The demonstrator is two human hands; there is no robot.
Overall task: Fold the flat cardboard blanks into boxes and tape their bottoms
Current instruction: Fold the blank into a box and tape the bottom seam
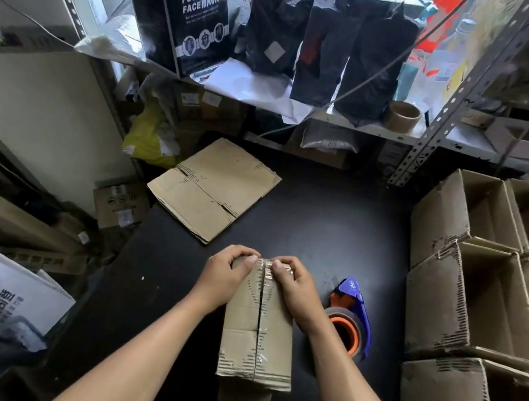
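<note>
While both hands press at the far edge of the box (260,324), it stands bottom-up on the black table (321,226), tape running along the centre seam. Left hand (225,275) and right hand (294,288) curl over that edge, thumbs pinning the tape end down. Tape dispenser (350,318) lies just beside the right wrist; flat blanks (213,188) wait farther back, folded boxes (482,304) stacked at right. Risk: the flaps show a dark gap, so the tape could wrinkle or lift if the pressure is uneven. A wrist swing may knock the dispenser.
</note>
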